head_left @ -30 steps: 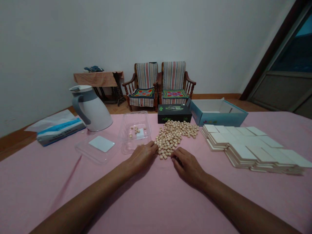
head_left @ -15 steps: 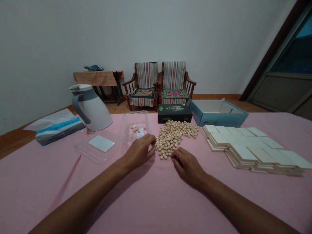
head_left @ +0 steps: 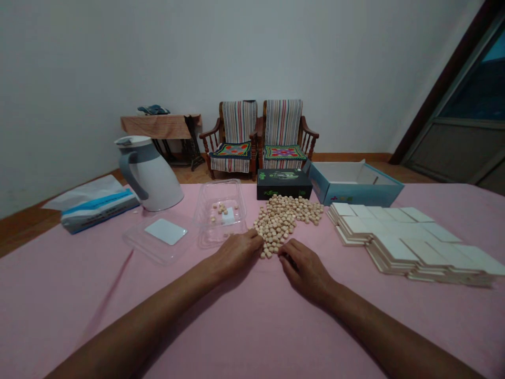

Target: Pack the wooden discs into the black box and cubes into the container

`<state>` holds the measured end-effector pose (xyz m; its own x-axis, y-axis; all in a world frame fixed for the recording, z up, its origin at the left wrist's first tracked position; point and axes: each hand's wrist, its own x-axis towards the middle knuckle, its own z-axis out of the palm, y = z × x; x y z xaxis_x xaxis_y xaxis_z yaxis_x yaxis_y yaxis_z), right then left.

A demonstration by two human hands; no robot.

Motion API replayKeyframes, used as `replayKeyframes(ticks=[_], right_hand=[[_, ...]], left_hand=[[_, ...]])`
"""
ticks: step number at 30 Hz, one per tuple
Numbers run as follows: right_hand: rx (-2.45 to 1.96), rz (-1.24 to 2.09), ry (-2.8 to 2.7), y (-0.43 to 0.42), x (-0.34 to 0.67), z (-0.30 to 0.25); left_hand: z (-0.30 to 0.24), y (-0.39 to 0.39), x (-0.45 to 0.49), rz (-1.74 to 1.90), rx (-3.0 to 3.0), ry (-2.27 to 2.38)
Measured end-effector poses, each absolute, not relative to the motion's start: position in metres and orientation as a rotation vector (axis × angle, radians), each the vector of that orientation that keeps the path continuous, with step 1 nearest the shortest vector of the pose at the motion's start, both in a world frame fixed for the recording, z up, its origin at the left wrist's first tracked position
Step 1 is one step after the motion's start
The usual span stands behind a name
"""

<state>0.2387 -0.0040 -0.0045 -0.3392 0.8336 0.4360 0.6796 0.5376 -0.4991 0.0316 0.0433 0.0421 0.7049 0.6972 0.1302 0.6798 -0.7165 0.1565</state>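
A heap of small round wooden pieces (head_left: 278,221) lies on the pink cloth in front of me. At its near left edge is my left hand (head_left: 241,251), fingers bent together against the pieces; whatever may be between the fingertips is hidden. My right hand (head_left: 303,266) rests on the cloth at the heap's near right edge, fingers curled, with the fingertips by the nearest pieces. Left of the heap stands a clear plastic container (head_left: 221,195) with several of the wooden pieces in it. Its clear lid (head_left: 158,253), bearing a white label, lies farther left.
Stacked pale wooden boards (head_left: 398,231) lie at the right. Behind the heap are a black box (head_left: 284,184) and an open blue box (head_left: 355,192). A white jug (head_left: 153,176) and a tissue pack (head_left: 98,209) stand at the left. Two chairs (head_left: 239,129) are beyond the table.
My left hand has moved right and nearer to me, from beside the container to the heap's near left edge. My right hand has stayed in place.
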Motion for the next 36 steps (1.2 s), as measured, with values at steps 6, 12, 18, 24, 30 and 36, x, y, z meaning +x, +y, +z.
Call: replayKeyframes(ticks=[6, 12, 18, 24, 30, 36], right_hand=[[-1.227, 0.306, -2.121, -0.005, 0.239, -0.005], [-1.226, 0.300, -2.117, -0.004, 0.239, -0.004], [-1.201, 0.282, -2.108, -0.005, 0.239, -0.004], [-1.216, 0.305, -2.115, -0.006, 0.239, -0.003], [-1.213, 0.306, -2.116, -0.004, 0.239, -0.004], [-1.197, 0.289, -2.106, -0.004, 0.239, -0.004]], left_hand=[[0.030, 0.041, 0.034, 0.397, 2.696, 1.203], [0.047, 0.039, 0.029, 0.425, 2.758, 1.192], [0.096, 0.062, 0.003, 0.929, 2.846, 1.399], [0.086, 0.053, 0.010, 0.712, 2.856, 1.161], [0.045, 0.030, 0.034, 0.326, 2.655, 1.133], [0.038, 0.025, 0.039, 0.410, 2.580, 1.206]])
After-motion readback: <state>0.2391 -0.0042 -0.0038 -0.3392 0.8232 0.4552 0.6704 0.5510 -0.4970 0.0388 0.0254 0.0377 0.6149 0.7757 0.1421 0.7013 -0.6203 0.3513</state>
